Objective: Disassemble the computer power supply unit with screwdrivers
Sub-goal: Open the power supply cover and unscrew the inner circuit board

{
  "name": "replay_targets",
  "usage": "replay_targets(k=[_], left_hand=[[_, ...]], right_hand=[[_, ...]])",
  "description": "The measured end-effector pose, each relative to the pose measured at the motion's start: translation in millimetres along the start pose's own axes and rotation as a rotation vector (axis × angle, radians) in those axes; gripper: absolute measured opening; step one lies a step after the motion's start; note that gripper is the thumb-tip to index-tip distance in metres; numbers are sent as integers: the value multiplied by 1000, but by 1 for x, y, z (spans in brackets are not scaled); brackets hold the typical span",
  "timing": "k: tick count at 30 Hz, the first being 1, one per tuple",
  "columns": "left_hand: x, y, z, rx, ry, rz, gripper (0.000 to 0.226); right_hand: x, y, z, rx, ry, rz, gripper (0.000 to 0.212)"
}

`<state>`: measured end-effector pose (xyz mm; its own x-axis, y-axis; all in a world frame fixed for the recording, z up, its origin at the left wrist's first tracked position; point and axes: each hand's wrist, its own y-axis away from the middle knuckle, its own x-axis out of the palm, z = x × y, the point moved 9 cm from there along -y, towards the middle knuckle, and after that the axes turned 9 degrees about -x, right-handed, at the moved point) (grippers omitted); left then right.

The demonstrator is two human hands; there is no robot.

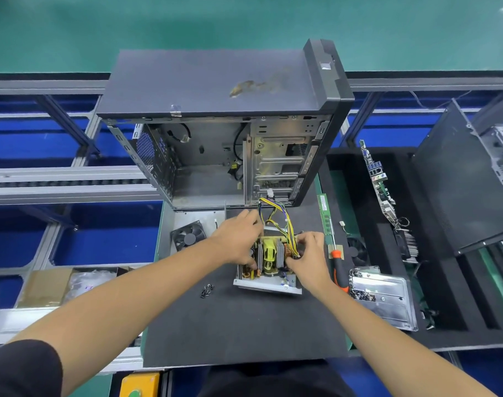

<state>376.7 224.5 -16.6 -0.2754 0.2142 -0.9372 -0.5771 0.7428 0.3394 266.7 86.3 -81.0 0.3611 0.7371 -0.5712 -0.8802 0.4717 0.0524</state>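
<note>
I see the opened power supply unit (269,263) mid-counter (244,333); my left hand (239,242) and right hand (307,257) curl onto its innards; loose screws (207,290) lie left, the orange screwdriver (337,267) right, the case (230,133) behind, its wires (276,213) between my hands.

A dark grey mat (244,325) covers the bench. On it the opened power supply unit (269,263) shows yellow transformers, grey heatsinks, a copper-coloured coil and yellow, black and purple wires, in a silver metal tray. The screwdriver (337,267) has an orange and black handle. Small black screws (207,290) lie beside it. The computer case (224,124) is dark grey outside, bare silver inside. The floor (187,21) is green.
</note>
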Motion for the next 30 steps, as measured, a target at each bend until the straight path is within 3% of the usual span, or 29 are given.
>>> replay_targets(k=[6, 12, 18, 26, 30], left_hand=[[-5, -3, -10, 57, -202, 48, 90], [-10, 2, -25, 114, -367, 72, 78], [-7, 0, -34, 22, -404, 128, 59], [-10, 2, -20, 16, -255, 83, 73], [-9, 2, -17, 18, -214, 16, 92]], right_hand=[[1, -2, -9, 27, -89, -19, 51], [2, -2, -15, 38, -82, -32, 46], [-6, 1, -15, 31, -82, -109, 49], [-9, 3, -3, -62, -109, -82, 48], [-10, 2, 4, -90, -42, -61, 47]])
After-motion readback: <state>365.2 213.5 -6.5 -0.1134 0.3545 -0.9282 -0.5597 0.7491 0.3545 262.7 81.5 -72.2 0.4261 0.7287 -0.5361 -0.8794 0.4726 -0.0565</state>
